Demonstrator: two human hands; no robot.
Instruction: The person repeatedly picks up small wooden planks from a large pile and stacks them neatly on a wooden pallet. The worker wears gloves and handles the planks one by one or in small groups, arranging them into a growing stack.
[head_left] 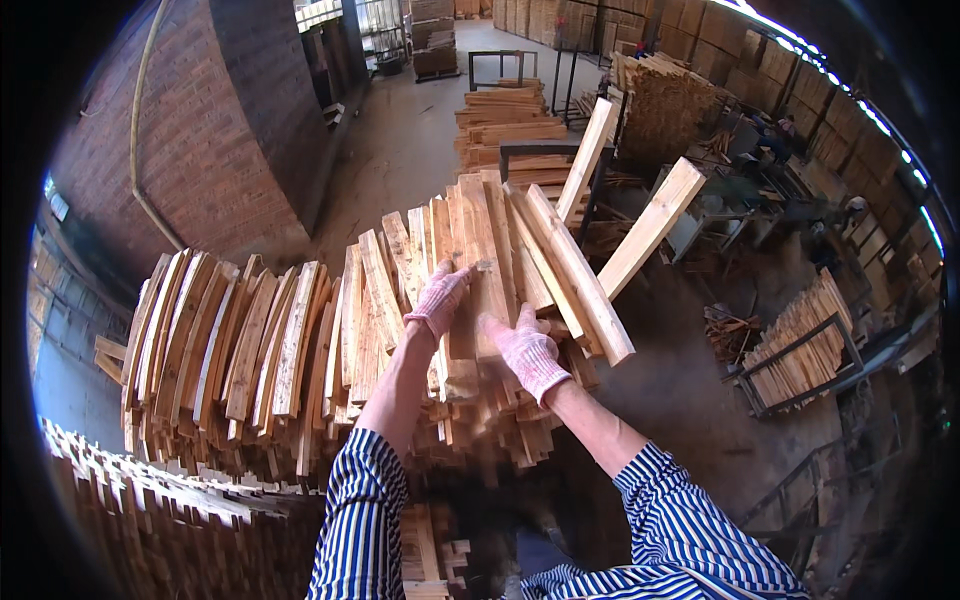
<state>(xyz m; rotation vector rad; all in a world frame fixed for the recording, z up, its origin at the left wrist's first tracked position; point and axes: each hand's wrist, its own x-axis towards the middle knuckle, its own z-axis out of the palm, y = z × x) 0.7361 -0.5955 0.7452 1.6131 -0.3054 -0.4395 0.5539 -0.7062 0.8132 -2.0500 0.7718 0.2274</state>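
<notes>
Both my hands wear pinkish-white knitted gloves and work over a long stack of sawn wooden planks. My left hand [440,298] is closed around the left edge of a wooden plank [481,235], its fingertips on the plank's upper face. Lower and to the right, my right hand [528,352] has its thumb and fingers spread against the near part of the same group of planks. Its lower fingers are partly hidden. To the right of it, a paler plank [580,275] lies slanted with its near end jutting past the stack.
Two posts of light wood, one a thick upright board [652,228], stick up at the right behind a dark metal frame [555,148]. More planks [225,340] lean in a row at left. A brick wall [190,130] stands far left; another plank rack [800,340] is at right.
</notes>
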